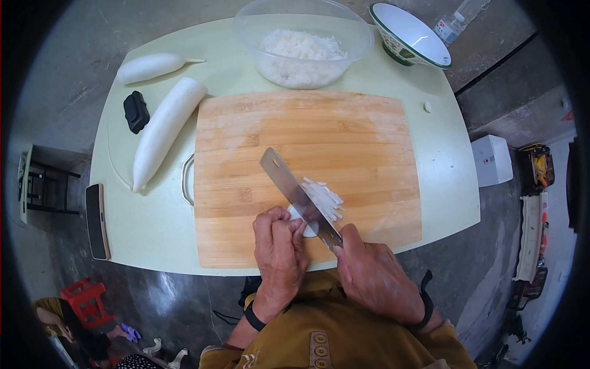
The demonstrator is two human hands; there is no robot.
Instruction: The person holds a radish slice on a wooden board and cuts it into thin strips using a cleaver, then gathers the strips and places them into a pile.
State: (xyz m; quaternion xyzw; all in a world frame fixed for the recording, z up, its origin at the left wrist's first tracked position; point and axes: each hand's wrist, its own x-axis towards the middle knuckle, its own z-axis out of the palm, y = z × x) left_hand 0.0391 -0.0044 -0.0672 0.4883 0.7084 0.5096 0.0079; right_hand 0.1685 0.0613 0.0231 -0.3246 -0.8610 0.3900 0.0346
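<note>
My right hand (375,270) is wrapped round the handle of a wide cleaver (295,192), whose blade points up and to the left over the wooden cutting board (307,129). Left of the blade, my left hand (280,251) has its fingers curled on a piece of white radish (310,229), partly hidden under the blade and fingers. Thin white radish strips (324,198) lie on the board just right of the blade.
Behind the board stands a clear bowl (246,43) of shredded radish, with a white bowl (412,35) to its right. Two whole radishes (166,132), a black case (136,112) and a phone (96,221) lie at left. Another person (74,326) is at lower left.
</note>
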